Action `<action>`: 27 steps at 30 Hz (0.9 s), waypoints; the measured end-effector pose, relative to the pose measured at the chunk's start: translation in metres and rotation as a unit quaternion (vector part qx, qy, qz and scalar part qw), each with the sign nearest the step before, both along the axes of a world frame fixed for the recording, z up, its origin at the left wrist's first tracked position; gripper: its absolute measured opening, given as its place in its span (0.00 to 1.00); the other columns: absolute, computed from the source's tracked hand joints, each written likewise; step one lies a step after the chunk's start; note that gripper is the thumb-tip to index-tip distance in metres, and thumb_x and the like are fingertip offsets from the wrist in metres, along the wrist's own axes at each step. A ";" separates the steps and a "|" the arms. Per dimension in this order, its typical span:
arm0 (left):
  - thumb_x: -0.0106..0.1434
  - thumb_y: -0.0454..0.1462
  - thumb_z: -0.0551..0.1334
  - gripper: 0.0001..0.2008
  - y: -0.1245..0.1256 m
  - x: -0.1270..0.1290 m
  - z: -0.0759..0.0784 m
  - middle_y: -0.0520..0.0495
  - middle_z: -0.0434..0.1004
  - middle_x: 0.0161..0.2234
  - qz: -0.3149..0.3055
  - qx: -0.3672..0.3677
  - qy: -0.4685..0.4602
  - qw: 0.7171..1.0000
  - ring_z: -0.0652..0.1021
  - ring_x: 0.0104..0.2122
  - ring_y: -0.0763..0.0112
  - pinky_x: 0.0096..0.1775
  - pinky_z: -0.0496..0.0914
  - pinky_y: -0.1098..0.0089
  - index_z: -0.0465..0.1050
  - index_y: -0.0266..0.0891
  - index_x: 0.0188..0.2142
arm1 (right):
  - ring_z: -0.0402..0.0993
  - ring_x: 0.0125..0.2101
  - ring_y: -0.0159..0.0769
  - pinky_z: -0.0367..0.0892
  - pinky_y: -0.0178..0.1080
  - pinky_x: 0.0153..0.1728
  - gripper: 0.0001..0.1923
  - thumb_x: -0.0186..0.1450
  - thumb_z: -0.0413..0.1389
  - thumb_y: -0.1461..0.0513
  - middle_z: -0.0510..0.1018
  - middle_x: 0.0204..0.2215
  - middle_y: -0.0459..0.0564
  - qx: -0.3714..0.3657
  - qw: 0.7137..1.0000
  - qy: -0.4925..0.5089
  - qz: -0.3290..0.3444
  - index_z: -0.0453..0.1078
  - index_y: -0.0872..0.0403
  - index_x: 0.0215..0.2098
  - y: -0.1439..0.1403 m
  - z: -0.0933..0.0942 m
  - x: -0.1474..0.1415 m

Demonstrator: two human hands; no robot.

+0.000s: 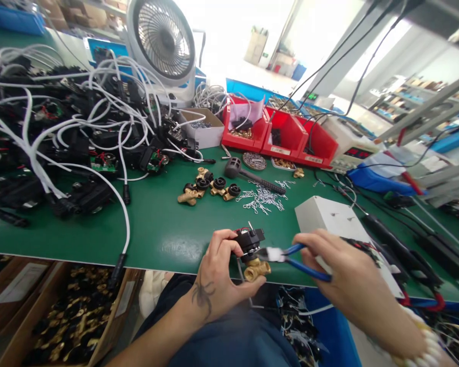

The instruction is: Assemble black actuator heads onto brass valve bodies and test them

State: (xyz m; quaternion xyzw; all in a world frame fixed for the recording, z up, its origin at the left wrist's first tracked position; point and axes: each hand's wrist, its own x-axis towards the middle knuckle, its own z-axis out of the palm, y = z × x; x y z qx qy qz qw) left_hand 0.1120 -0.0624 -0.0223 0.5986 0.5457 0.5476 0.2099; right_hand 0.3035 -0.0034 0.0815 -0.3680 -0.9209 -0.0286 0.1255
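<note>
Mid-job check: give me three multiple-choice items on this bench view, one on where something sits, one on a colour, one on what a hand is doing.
1. Where do the red bins stand?
A. at the far edge of the green mat, right of the fan
B. on the floor under the bench
C. on the white box

2. What colour are the handles of the pliers?
A. red
B. yellow
C. blue

3. What is the left hand doing?
A. resting flat on the mat
B. gripping a valve with a brass body and a black top
C. holding a white cable

Answers:
1. A, the bins line up behind the loose brass fittings, right of the fan.
2. C, blue handles run into the right hand.
3. B, its fingers close around the valve, with the pliers' tip at it.
</note>
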 end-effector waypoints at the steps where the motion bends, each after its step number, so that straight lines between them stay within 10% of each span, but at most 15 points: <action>1: 0.47 0.34 0.72 0.22 0.000 0.000 0.000 0.43 0.68 0.45 0.000 0.000 -0.001 1.000 0.76 0.46 0.59 0.46 0.76 0.60 0.61 0.43 0.36 | 0.72 0.29 0.33 0.65 0.34 0.28 0.06 0.68 0.50 0.67 0.74 0.32 0.48 0.038 0.997 0.058 -0.029 0.66 0.53 0.41 -0.001 0.001 0.000; 4: 0.47 0.34 0.72 0.22 0.001 0.000 0.000 0.43 0.68 0.45 -0.001 0.005 0.002 1.000 0.76 0.47 0.59 0.46 0.76 0.60 0.61 0.43 0.36 | 0.71 0.27 0.32 0.66 0.32 0.27 0.04 0.66 0.53 0.67 0.73 0.32 0.47 0.087 0.985 0.137 -0.060 0.65 0.53 0.39 -0.003 -0.003 0.000; 8: 0.47 0.34 0.73 0.23 0.002 0.002 -0.002 0.42 0.68 0.46 -0.004 0.007 0.012 1.000 0.76 0.47 0.58 0.46 0.76 0.59 0.61 0.42 0.37 | 0.73 0.26 0.33 0.68 0.34 0.26 0.10 0.64 0.49 0.70 0.75 0.29 0.47 -0.137 0.990 -0.020 -0.018 0.70 0.53 0.38 -0.003 -0.010 -0.004; 16: 0.51 0.37 0.73 0.23 -0.001 0.002 -0.004 0.41 0.69 0.48 -0.017 0.011 0.011 1.000 0.76 0.50 0.57 0.48 0.75 0.59 0.63 0.42 0.41 | 0.74 0.34 0.32 0.71 0.32 0.35 0.21 0.70 0.55 0.59 0.77 0.39 0.48 -0.326 0.939 0.087 0.069 0.66 0.47 0.61 -0.001 -0.009 -0.011; 27: 0.53 0.35 0.71 0.20 0.000 0.000 -0.005 0.41 0.69 0.48 -0.029 0.042 0.012 0.999 0.75 0.50 0.60 0.50 0.74 0.60 0.65 0.41 0.42 | 0.76 0.43 0.34 0.71 0.31 0.42 0.18 0.72 0.51 0.60 0.76 0.47 0.53 -0.345 0.921 0.107 0.146 0.66 0.50 0.60 0.018 -0.037 -0.001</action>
